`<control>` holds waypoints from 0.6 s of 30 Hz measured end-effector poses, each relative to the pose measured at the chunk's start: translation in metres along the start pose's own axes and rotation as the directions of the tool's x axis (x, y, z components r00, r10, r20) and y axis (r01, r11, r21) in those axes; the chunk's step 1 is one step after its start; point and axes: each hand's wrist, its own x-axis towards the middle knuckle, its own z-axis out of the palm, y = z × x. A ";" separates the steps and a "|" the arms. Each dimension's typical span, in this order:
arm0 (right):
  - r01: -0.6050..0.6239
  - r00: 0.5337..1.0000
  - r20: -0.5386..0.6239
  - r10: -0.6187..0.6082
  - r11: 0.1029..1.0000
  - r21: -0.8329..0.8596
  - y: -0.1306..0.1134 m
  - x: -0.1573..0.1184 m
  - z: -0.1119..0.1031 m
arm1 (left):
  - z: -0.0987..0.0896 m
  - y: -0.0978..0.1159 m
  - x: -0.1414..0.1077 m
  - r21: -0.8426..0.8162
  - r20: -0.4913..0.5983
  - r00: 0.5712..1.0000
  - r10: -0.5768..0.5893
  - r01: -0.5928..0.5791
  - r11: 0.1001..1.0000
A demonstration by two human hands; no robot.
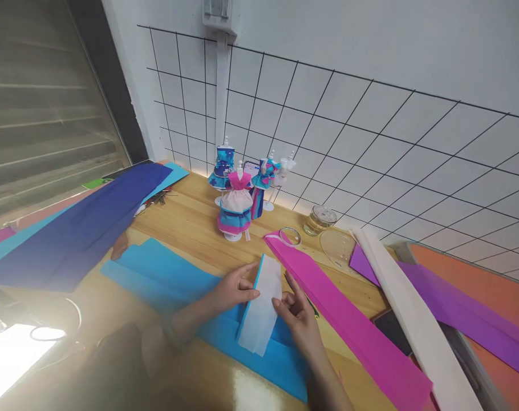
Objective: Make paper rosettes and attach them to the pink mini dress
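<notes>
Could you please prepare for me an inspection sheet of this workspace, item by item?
Surface: wooden table, partly lost to glare at lower left.
In work: white strip with blue left edge, above blue sheet.
Clutter: pink sheet, purple sheet, navy sheet, jar, small mannequins.
Hands: left hand pinches the strip's left edge; right hand has its thumb on the right edge.
Cables: nothing clearly seen.
Surroundings: gridded wall behind the table.

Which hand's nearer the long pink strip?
Right. The right hand is close beside the long pink strip; the left hand is farther off, across the white piece.
</notes>
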 end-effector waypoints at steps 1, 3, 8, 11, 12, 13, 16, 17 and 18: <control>0.016 1.000 0.005 -0.016 0.999 -0.029 0.001 0.000 -0.001 | 0.000 0.001 0.000 0.013 -0.007 1.000 0.014 -0.014 1.000; 0.034 0.999 0.010 -0.033 0.992 -0.119 0.004 0.000 -0.002 | 0.002 0.002 -0.002 0.034 -0.001 0.999 0.038 -0.038 0.999; 0.026 0.999 -0.016 -0.034 0.936 -0.352 0.008 -0.001 -0.007 | 0.005 0.006 -0.006 0.119 0.015 0.997 0.080 -0.081 0.990; 0.074 0.996 -0.015 -0.088 0.906 -0.416 0.005 -0.002 -0.007 | 0.005 0.007 -0.008 0.227 -0.011 0.996 0.090 -0.085 0.970; 0.096 0.994 -0.010 -0.111 0.898 -0.430 0.004 -0.002 -0.007 | 0.005 0.007 -0.008 0.263 -0.022 0.995 0.092 -0.083 0.961; 0.115 0.991 -0.005 -0.131 0.890 -0.441 0.002 -0.002 -0.007 | 0.005 0.008 -0.009 0.296 -0.031 0.995 0.097 -0.083 0.952; 0.173 0.981 0.005 -0.193 0.865 -0.470 0.000 -0.003 -0.007 | 0.004 0.010 -0.010 0.374 -0.046 0.991 0.128 -0.102 0.922; 0.191 0.977 0.007 -0.214 0.856 -0.481 0.000 -0.003 -0.007 | 0.004 0.011 -0.011 0.405 -0.047 0.988 0.146 -0.115 0.907; 0.211 0.972 0.012 -0.235 0.845 -0.492 0.000 -0.003 -0.007 | 0.004 0.011 -0.011 0.441 -0.048 0.984 0.172 -0.133 0.888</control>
